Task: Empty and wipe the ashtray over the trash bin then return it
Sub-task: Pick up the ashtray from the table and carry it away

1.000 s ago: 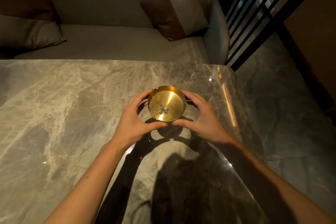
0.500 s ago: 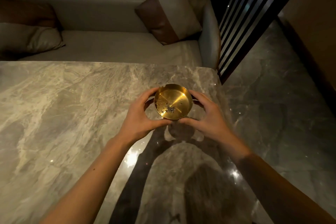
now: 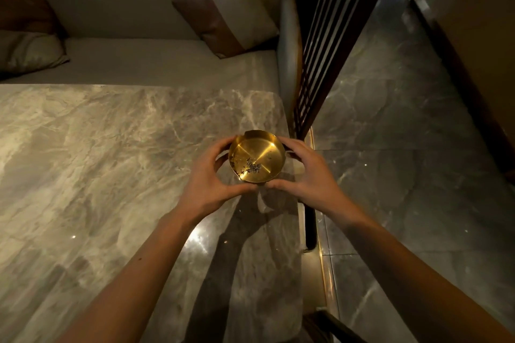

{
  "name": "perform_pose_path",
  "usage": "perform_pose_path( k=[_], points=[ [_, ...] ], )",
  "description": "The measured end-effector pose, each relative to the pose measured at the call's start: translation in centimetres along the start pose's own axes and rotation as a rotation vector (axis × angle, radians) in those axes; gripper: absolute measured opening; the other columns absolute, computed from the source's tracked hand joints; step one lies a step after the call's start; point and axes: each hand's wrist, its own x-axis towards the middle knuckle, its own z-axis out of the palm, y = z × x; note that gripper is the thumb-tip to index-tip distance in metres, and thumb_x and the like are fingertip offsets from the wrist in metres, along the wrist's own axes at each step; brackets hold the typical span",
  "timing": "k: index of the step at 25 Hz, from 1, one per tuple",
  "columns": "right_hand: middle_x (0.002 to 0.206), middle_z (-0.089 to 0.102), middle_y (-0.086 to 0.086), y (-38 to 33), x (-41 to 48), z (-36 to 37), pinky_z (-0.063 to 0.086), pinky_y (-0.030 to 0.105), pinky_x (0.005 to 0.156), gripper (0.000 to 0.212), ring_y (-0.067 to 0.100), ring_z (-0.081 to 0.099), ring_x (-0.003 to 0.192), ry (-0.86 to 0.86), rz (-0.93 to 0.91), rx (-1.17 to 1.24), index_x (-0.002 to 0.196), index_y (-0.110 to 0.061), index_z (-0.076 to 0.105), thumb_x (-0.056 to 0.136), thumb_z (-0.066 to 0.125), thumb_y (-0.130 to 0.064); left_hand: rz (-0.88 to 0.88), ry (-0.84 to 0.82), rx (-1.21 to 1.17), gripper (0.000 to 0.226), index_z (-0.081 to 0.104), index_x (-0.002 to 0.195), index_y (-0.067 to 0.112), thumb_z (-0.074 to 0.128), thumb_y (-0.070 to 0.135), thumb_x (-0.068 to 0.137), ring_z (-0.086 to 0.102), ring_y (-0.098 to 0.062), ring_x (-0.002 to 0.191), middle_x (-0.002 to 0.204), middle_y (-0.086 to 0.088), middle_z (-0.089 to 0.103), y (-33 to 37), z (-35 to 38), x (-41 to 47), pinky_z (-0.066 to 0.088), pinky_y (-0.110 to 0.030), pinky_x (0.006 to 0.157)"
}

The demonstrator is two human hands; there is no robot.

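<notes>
A round, shiny gold metal ashtray is held up in two bare hands. The left hand curls around its left side, with the thumb under the near edge and the fingers bent around the far side. The right hand curls around its right side the same way, and its thumb meets the left thumb just below the dish. Both hands grip the ashtray, one on each side. The ashtray has a small notch cut in its far rim. Inside it lies a little pile of grey ash, with a few specks spread toward the left wall. The dish is tipped a bit toward the camera, so its inside shows. It is above the right end of a big grey marble table with pale veins, close to the table's far right corner. The dark shadow of the hands and arms falls on the table under them. Behind the table is a long pale sofa. A two-colour cushion, brown and cream, leans in the sofa's right corner, and another pale cushion lies at the left. To the right is a shiny grey stone floor and a dark screen of thin upright bars.
</notes>
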Motion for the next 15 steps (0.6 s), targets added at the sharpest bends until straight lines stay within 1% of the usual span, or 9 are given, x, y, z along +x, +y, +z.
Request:
perform_pose_path(
  k=[2, 4, 6, 8, 11, 13, 15],
  points=[
    [0.135, 0.053, -0.009, 0.0, -0.6, -0.3, 0.044, 0.035, 0.106, 0.091, 0.004, 0.049, 0.126, 0.018, 0.009, 0.013, 0.14, -0.023, 0.047, 0.061, 0.089, -0.038, -0.001, -0.017, -0.002, 0.096, 0.048, 0.134, 0.026, 0.094, 0.031, 0.05, 0.051, 0.005, 0.124, 0.13, 0.019, 0.053, 0.2, 0.5, 0.1, 0.041, -0.017, 0.105],
    [0.135, 0.052, -0.011, 0.0, -1.1, -0.4, 0.044, 0.034, 0.106, 0.09, 0.003, 0.049, 0.126, 0.038, 0.019, 0.018, 0.14, -0.024, 0.047, 0.062, 0.089, -0.036, 0.015, -0.037, 0.004, 0.096, 0.049, 0.135, 0.022, 0.094, 0.03, 0.051, 0.052, 0.003, 0.124, 0.13, 0.017, 0.054, 0.0, 0.8, 0.3, 0.042, -0.019, 0.106],
    [0.136, 0.052, -0.011, -0.1, -1.8, -0.5, 0.043, 0.034, 0.107, 0.09, 0.004, 0.048, 0.127, 0.066, 0.045, 0.021, 0.14, -0.026, 0.046, 0.062, 0.089, -0.037, 0.028, -0.074, -0.012, 0.094, 0.049, 0.135, 0.024, 0.094, 0.03, 0.052, 0.051, 0.002, 0.124, 0.13, 0.017, 0.054, -0.4, 1.0, 0.5, 0.042, -0.022, 0.107],
    [0.138, 0.052, -0.01, -0.1, -2.9, -0.5, 0.043, 0.037, 0.108, 0.09, 0.006, 0.048, 0.129, 0.109, 0.098, 0.03, 0.141, -0.03, 0.044, 0.062, 0.088, -0.04, 0.027, -0.124, -0.039, 0.095, 0.048, 0.135, 0.027, 0.093, 0.036, 0.052, 0.051, 0.001, 0.126, 0.132, 0.016, 0.054, -0.8, 1.4, 0.7, 0.041, -0.023, 0.108],
    [0.139, 0.052, -0.009, -0.1, -4.4, -0.4, 0.042, 0.037, 0.108, 0.089, 0.006, 0.048, 0.129, 0.154, 0.183, 0.008, 0.14, -0.029, 0.045, 0.063, 0.088, -0.037, 0.026, -0.2, -0.071, 0.097, 0.047, 0.136, 0.03, 0.089, 0.043, 0.05, 0.051, -0.001, 0.127, 0.133, 0.015, 0.054, -1.5, 2.3, 1.1, 0.041, -0.025, 0.109],
    [0.136, 0.052, -0.015, 0.2, -4.9, -0.4, 0.042, 0.035, 0.108, 0.087, 0.004, 0.048, 0.127, 0.164, 0.227, -0.009, 0.14, -0.029, 0.046, 0.064, 0.088, -0.034, 0.016, -0.234, -0.099, 0.096, 0.046, 0.134, 0.036, 0.089, 0.044, 0.049, 0.05, -0.001, 0.127, 0.133, 0.015, 0.054, -1.9, 3.0, 1.2, 0.04, -0.025, 0.11],
    [0.129, 0.05, -0.027, 0.4, -5.5, -0.5, 0.04, 0.031, 0.107, 0.086, -0.001, 0.047, 0.125, 0.16, 0.29, -0.012, 0.138, -0.033, 0.045, 0.063, 0.088, -0.031, -0.001, -0.263, -0.122, 0.095, 0.044, 0.132, 0.04, 0.089, 0.043, 0.049, 0.049, 0.0, 0.128, 0.133, 0.016, 0.053, -2.3, 3.7, 1.2, 0.038, -0.023, 0.11]
  ],
)
